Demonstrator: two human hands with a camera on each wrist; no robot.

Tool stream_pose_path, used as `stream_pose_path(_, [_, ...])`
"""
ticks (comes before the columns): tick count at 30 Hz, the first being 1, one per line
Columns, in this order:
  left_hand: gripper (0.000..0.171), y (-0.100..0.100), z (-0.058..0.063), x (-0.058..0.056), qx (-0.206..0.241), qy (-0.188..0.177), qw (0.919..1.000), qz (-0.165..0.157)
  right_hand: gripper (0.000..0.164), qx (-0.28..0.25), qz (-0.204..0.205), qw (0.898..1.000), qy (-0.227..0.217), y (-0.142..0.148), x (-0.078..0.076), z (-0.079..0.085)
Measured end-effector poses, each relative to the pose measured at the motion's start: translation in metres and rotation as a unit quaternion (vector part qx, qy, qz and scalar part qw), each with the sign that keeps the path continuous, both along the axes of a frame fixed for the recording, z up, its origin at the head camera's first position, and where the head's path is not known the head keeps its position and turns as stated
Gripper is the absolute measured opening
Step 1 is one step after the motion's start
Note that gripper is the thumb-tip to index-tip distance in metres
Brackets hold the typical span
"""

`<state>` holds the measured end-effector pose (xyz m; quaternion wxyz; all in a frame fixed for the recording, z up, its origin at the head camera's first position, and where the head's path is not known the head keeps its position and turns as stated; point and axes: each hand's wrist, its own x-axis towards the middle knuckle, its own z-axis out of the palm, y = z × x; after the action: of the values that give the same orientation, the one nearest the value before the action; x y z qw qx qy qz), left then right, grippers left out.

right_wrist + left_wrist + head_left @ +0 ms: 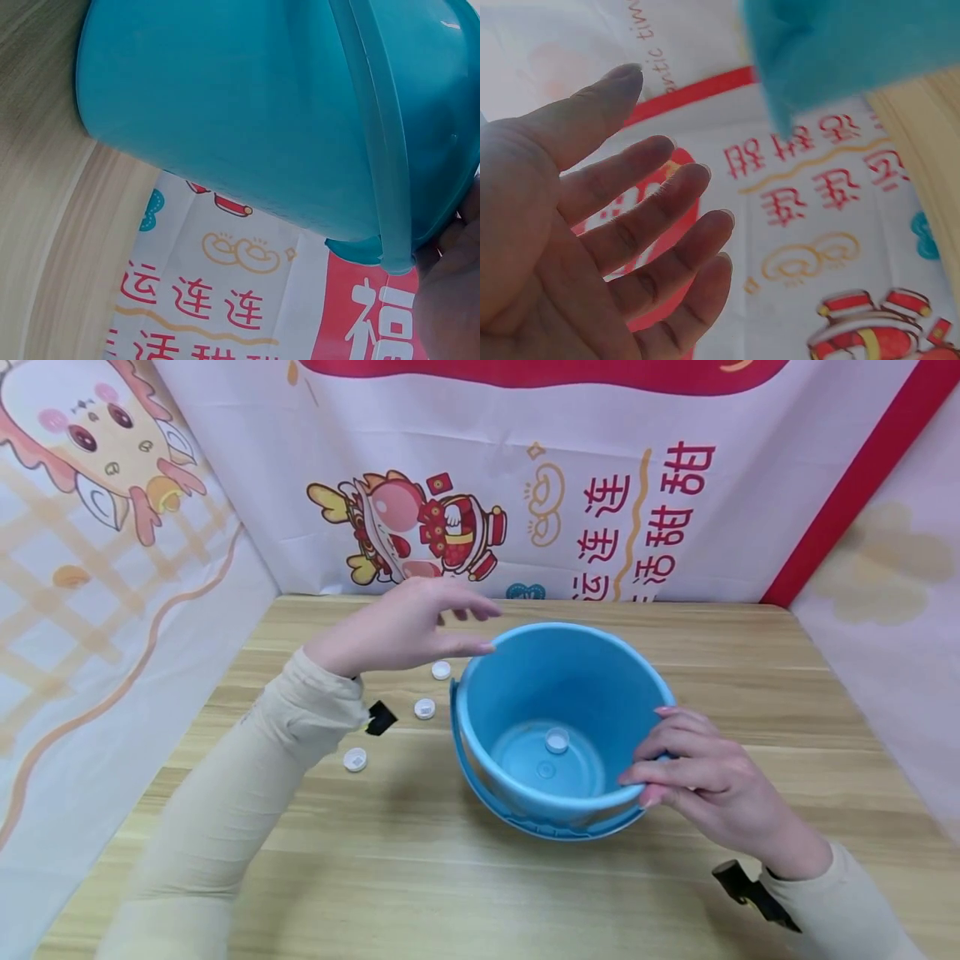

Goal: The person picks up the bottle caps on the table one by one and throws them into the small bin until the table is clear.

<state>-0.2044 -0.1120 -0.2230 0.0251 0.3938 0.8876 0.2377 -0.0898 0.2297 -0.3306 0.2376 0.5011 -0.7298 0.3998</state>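
A blue bucket [577, 677] stands on the wooden table with its handle [525, 822] lowered along the near side. One white bottle cap [557, 740] lies on the bucket's floor. My right hand [705, 772] grips the rim at the right, fingers over the edge and thumb outside. In the right wrist view, that hand [454, 277] shows only at the edge, beside the bucket wall [225, 112]. My left hand [423, 622] hovers by the rim's far left, fingers spread and nothing in them. The left wrist view shows its palm [622, 232] bare.
Three white caps lie on the table left of the bucket: a far cap [441, 670], a middle cap [424, 708] and a near cap [355, 760]. A printed cloth [465, 427] hangs behind the table [420, 877], with more cloth at both sides.
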Motion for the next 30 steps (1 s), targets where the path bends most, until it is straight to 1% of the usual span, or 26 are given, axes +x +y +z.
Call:
stream_pose_path(3, [0.045, -0.020, -0.015, -0.001, -0.010, -0.018, 0.9994, 0.027, 0.028, 0.005, -0.003, 1.000, -0.001, 0.000, 0.000, 0.000])
stream_pose_path(7, [0.044, -0.047, -0.037, -0.003, -0.026, -0.035, 0.9967, 0.068, 0.029, 0.010, -0.005, 1.000, -0.002, -0.001, 0.000, 0.000])
stream_pose_path(12, [0.041, -0.078, -0.066, -0.007, -0.036, -0.052, 0.9934, 0.096, 0.029, 0.010, -0.003, 1.000, -0.003, -0.002, 0.000, 0.001])
stream_pose_path(16, [0.042, -0.094, -0.090, -0.014, -0.042, -0.080, 0.9896, 0.113, 0.027, 0.000, 0.008, 1.000, 0.010, -0.003, -0.001, 0.002])
stream_pose_path(19, [0.043, -0.100, -0.107, -0.023, -0.040, -0.108, 0.9869, 0.113, 0.027, -0.001, 0.007, 1.000, 0.012, -0.002, 0.000, 0.002])
stream_pose_path(22, [0.044, -0.100, -0.121, -0.030, -0.046, -0.128, 0.9847, 0.109, 0.027, -0.002, 0.008, 1.000, 0.011, -0.002, 0.000, 0.003])
stream_pose_path(27, [0.045, -0.092, -0.140, -0.038, -0.064, -0.151, 0.9788, 0.123, 0.027, -0.001, 0.007, 1.000, 0.007, -0.002, 0.001, 0.003])
stream_pose_path(30, [0.046, -0.088, -0.151, -0.042, -0.077, -0.162, 0.9759, 0.125, 0.027, 0.003, 0.002, 1.000, -0.001, -0.002, 0.001, 0.003])
